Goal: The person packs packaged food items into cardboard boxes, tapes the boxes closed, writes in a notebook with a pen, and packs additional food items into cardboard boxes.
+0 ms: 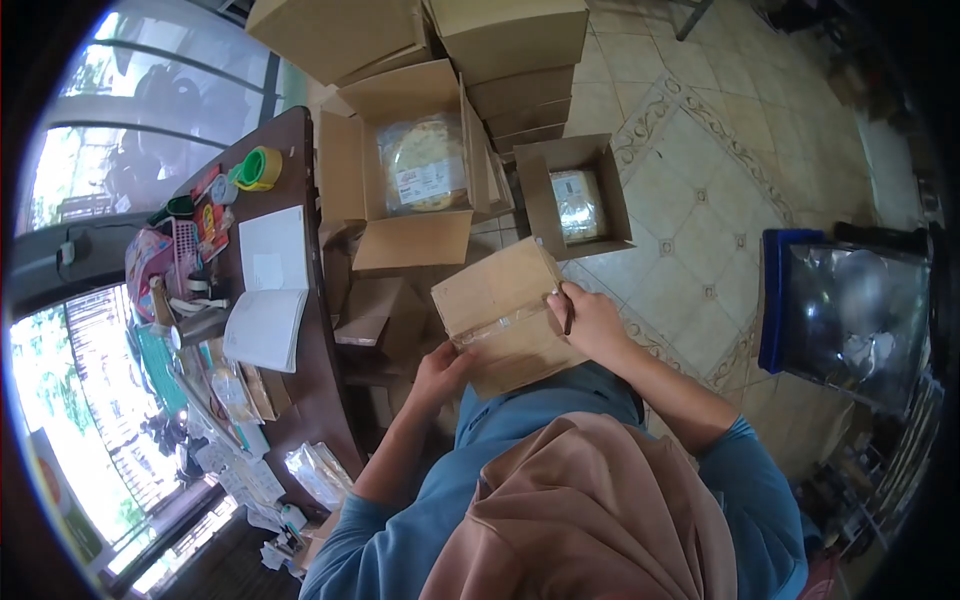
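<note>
A taped brown cardboard box (505, 315) rests at my lap, held between both hands. My left hand (443, 372) grips its lower left edge, fingers closed against the cardboard. At the box's right side, my right hand (588, 318) has its fingers closed round a thin dark pen-like object (569, 317). Beyond the held box, an open carton (414, 240) contains a clear-wrapped round item with a white label (428, 180). A smaller open carton (622, 205) to its right holds another clear-wrapped, labelled item (577, 208).
On the left, a dark table (335, 400) carries an open notebook (268, 285), tape rolls (260, 168) and stationery. More cardboard boxes (515, 35) are stacked ahead. A blue-rimmed bin (775, 300) with clear plastic stands at right on the tiled floor (690, 230).
</note>
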The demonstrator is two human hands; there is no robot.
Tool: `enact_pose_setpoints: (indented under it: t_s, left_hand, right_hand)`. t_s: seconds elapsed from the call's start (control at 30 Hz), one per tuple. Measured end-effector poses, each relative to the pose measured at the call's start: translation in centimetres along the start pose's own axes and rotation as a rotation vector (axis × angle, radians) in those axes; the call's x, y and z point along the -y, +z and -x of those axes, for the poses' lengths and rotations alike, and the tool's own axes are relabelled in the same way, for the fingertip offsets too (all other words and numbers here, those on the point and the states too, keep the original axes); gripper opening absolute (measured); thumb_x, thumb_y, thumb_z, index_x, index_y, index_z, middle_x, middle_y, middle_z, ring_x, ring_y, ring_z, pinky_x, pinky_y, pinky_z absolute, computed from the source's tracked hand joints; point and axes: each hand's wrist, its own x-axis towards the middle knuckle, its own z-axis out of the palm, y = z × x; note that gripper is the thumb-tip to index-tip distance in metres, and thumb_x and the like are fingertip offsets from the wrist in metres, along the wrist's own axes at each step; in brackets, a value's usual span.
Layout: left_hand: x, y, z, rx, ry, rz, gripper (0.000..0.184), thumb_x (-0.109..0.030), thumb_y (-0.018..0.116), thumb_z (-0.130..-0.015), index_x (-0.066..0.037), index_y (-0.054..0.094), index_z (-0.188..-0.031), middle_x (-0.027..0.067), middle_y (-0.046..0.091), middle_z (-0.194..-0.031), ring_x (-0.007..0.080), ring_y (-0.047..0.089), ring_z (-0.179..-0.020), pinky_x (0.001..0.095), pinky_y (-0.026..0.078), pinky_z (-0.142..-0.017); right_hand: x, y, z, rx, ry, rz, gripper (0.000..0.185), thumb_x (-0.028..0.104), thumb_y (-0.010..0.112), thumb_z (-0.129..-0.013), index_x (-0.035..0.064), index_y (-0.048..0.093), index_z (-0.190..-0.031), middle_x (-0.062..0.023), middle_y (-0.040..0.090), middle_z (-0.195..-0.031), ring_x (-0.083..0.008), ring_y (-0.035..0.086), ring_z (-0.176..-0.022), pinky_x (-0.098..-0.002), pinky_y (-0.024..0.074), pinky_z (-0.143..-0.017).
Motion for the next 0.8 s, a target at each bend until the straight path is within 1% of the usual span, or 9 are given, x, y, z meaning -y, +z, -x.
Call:
enact_pose_setpoints:
  t_s: [0.03,0.1,0.2,0.27,0.37,0.43,0.53,0.67,0.8]
  left_hand:
    - [-1.0,0.4,-0.1,-0.011,-0.084,-0.067,0.043,-0.022,0.06,-0.084,0.005,0.052,-0.117,0.0098,0.062,-0.104,0.0122,0.057,-0.092,0.025,0.044,-0.079]
    - [-0.1,0.3,-0.6,0.003,-0.097,-0.079,0.043,-0.021,0.06,-0.084,0.004,0.052,-0.117,0.0099,0.062,-0.104,0.0121,0.057,-0.092,0.025,0.044,-0.079]
    - [1.1,-1.1,-0.8,-0.001,-0.109,-0.102,0.042,-0.019,0.06,-0.083,0.004,0.053,-0.116,0.01,0.062,-0.103,0.0122,0.057,-0.092,0.0251,0.045,-0.079]
    - [1.8,-2.1,-0.7,-0.008,-0.116,-0.107,0.041,-0.019,0.06,-0.082,0.004,0.053,-0.116,0.0099,0.063,-0.102,0.0125,0.057,-0.092,0.0251,0.045,-0.079]
    - [2.7,-3.4,-0.6,-0.018,-0.08,-0.124,0.041,-0.018,0.06,-0.082,0.004,0.054,-0.115,0.0096,0.063,-0.101,0.0128,0.057,-0.091,0.0252,0.045,-0.079]
    - [3.2,-4.1,-0.7,-0.029,0.014,-0.107,0.041,-0.019,0.06,-0.081,0.004,0.054,-0.114,0.0097,0.064,-0.099,0.0127,0.058,-0.088,0.0253,0.045,-0.079]
    - [3.1,-5.4,-1.5,-0.006,-0.013,-0.219,0.04,-0.019,0.061,-0.08,0.004,0.055,-0.113,0.0099,0.065,-0.097,0.0121,0.058,-0.086,0.0253,0.045,-0.077]
    - [2.6,-5.6,-2.2,0.017,0.036,-0.196,0.039,-0.019,0.061,-0.079,0.003,0.056,-0.112,0.0099,0.065,-0.095,0.012,0.059,-0.084,0.0254,0.046,-0.076]
    - [3.6,-5.1,-3.6,0.031,0.107,-0.193,0.042,-0.02,0.062,-0.078,0.003,0.056,-0.112,0.0087,0.065,-0.092,0.0118,0.059,-0.084,0.0264,0.046,-0.075]
  right_hand:
    - [-0.7,0.8,0.0,0.0,0.013,0.0,0.028,0.03,0.05,-0.088,0.0031,0.054,-0.082,-0.0203,0.057,-0.064,-0.0403,0.057,-0.063,-0.0467,0.0443,-0.058]
    - [-1.3,2.4,0.3,0.056,0.166,-0.015,0.027,0.03,0.049,-0.088,0.0036,0.053,-0.085,-0.0204,0.059,-0.068,-0.0412,0.057,-0.066,-0.048,0.0452,-0.061]
    - [-1.5,4.5,0.4,0.108,0.151,-0.035,0.029,0.03,0.047,-0.088,0.0018,0.051,-0.088,-0.0231,0.059,-0.068,-0.0413,0.058,-0.067,-0.0498,0.0454,-0.062]
    - [-0.2,5.1,0.3,0.102,0.152,-0.049,0.029,0.03,0.047,-0.088,0.0017,0.051,-0.088,-0.0228,0.059,-0.069,-0.0413,0.058,-0.067,-0.0499,0.0453,-0.062]
    - [1.1,6.0,0.0,0.08,0.153,-0.082,0.028,0.03,0.048,-0.088,0.0029,0.052,-0.089,-0.0221,0.06,-0.07,-0.0411,0.059,-0.069,-0.049,0.0457,-0.063]
    - [1.3,6.4,-0.2,0.094,0.187,-0.109,0.028,0.03,0.049,-0.088,0.0039,0.054,-0.096,-0.0216,0.061,-0.074,-0.0413,0.059,-0.071,-0.0482,0.0463,-0.065]
    - [1.5,7.0,-0.1,0.058,0.207,-0.142,0.03,0.031,0.049,-0.087,0.0033,0.055,-0.098,-0.022,0.061,-0.075,-0.0418,0.059,-0.071,-0.0484,0.0461,-0.064]
    - [1.3,7.3,-0.9,0.009,0.208,-0.117,0.03,0.03,0.05,-0.087,0.0029,0.054,-0.098,-0.0221,0.061,-0.075,-0.0416,0.059,-0.071,-0.0481,0.0461,-0.064]
    - [0.4,6.8,-1.0,0.025,0.216,-0.098,0.027,0.028,0.048,-0.087,0.0033,0.051,-0.096,-0.0222,0.06,-0.072,-0.0417,0.059,-0.071,-0.0508,0.0447,-0.065]
